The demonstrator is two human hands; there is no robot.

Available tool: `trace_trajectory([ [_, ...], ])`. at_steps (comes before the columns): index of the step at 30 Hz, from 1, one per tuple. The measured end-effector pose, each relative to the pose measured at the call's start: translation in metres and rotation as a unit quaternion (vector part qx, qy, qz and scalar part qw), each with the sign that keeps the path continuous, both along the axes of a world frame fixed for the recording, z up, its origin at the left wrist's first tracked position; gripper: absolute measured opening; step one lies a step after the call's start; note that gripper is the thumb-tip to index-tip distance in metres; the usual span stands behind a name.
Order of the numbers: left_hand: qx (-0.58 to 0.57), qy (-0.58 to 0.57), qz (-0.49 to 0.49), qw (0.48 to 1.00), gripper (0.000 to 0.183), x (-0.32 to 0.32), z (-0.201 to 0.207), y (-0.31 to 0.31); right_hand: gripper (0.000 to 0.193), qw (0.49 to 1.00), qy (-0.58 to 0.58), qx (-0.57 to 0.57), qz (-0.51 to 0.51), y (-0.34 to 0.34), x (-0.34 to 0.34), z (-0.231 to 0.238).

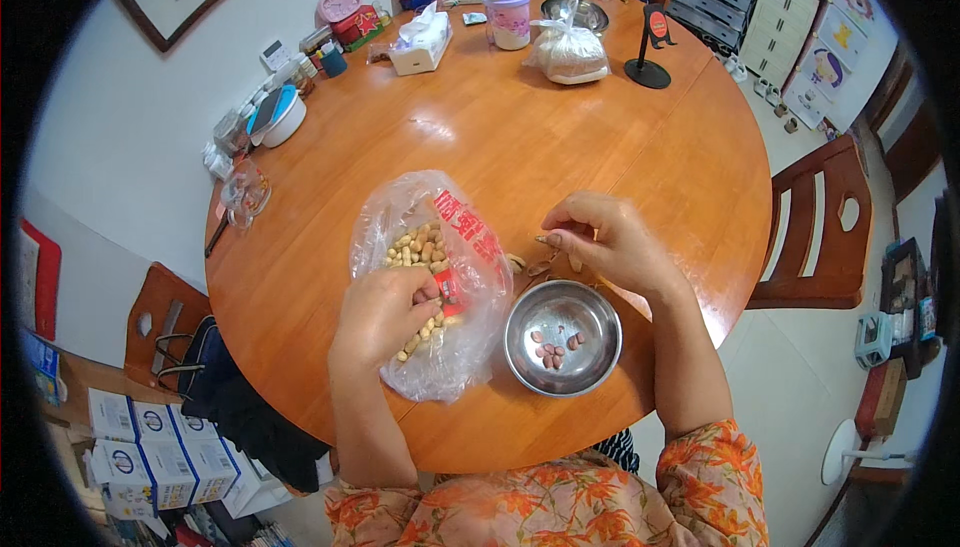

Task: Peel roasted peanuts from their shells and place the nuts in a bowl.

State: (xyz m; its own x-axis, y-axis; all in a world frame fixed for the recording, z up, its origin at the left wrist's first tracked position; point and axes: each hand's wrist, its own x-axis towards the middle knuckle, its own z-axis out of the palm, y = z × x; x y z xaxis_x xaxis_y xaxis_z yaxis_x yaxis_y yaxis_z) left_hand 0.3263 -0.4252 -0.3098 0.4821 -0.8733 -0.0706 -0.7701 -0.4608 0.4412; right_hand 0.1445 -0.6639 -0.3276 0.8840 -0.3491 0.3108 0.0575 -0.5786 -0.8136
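A clear plastic bag with red print [425,202] lies spread on the table, full of unshelled peanuts [405,249]. Over its near part is my left hand [385,312], thumb and fingers closed together; whatever they hold is hidden. Beside the bag, a round steel bowl [565,379] contains several shelled reddish peanuts [550,353]. My right hand [605,242] hovers beyond the bowl in a pinch, with a small dark bit at the fingertips too small to name. Broken peanut shells [538,269] lie below it, behind the bowl.
On the far side of the round wooden table [660,167] stand a tissue box [423,44], a lidded purple cup [508,19], a tied plastic bag [570,55] and a black stand [648,73]. Jars and a blue-white container [278,117] line the left edge. Wooden chairs [820,222] flank the table.
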Motion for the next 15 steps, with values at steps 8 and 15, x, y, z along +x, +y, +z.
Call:
trace_trajectory([
  [8, -0.216, 0.17, 0.025, 0.961, 0.024, 0.009, -0.011, 0.002, 0.014, 0.999, -0.042, 0.007, 0.031, 0.007, 0.0, 0.006],
  [15, -0.353, 0.505, 0.031, 0.787, 0.02, -0.04, -0.013, -0.034, 0.027, 0.982, -0.125, 0.014, 0.143, 0.024, -0.001, 0.011],
])
